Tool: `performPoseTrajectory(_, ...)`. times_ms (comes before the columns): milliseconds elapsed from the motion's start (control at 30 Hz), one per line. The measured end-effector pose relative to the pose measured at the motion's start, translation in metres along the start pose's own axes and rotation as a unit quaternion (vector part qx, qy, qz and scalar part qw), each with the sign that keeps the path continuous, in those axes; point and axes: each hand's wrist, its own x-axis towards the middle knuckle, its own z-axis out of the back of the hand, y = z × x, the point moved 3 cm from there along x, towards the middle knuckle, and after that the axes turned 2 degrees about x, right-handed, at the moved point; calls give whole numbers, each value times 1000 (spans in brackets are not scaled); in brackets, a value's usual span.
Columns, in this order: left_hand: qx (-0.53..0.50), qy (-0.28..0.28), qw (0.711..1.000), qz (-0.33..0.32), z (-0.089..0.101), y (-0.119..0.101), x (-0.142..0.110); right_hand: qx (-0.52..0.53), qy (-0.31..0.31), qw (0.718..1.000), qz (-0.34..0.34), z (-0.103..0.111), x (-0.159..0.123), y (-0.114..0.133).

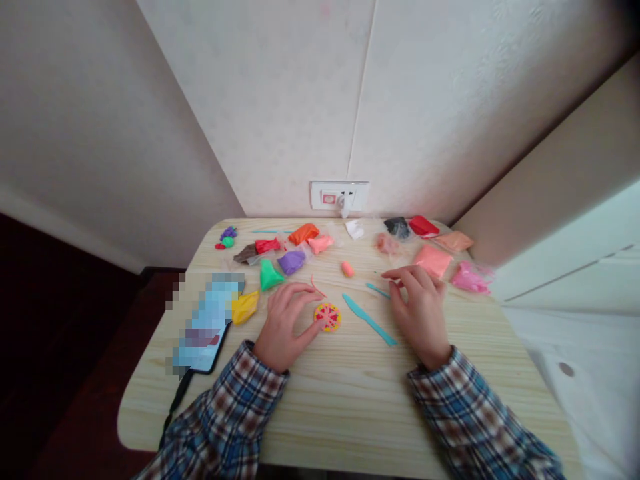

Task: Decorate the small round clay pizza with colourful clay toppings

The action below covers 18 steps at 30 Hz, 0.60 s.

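My left hand (290, 325) rests open, fingers curved and thumb apart, its thumb tip at the edge of a small round clay disc (328, 317), yellow-rimmed with pink and red pieces. By its fingertips a thin pink clay strand (318, 288) lies on the table. My right hand (420, 307) has thumb and index finger drawn together; whatever may be between them is too small to make out. A short blue stick tool (378, 290) runs up to that hand, partly hidden. Between the hands lies a blue plastic clay knife (369, 320). Beyond it sits a peach clay lump (347, 269).
Bags of coloured clay, among them green (271, 275), purple (291, 262) and peach (433, 261), line the back of the wooden table (340, 413). At left lie a phone (207, 327) with a cable and a yellow bag (245, 307). A wall socket (340, 196) is behind.
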Motion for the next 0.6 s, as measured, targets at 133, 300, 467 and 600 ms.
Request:
performPoseTrajectory(133, 4, 1, 1000, 0, 0, 0, 0, -45, 9, 999, 22, -6, 2, -6)
performPoseTrajectory(300, -6, -8, 1000, 3, 1, 0, 0, -66, 43, 996, 33, -8, 0, -4)
performPoseTrajectory(467, -2, -12, 1000, -2, 2, 0, 1, -65, 49, 996, 25, -7, -1, -2)
performPoseTrajectory(600, 3, -15, 1000, -5, 2, 1, 0, -65, 49, 996, 25, -6, -1, -2)
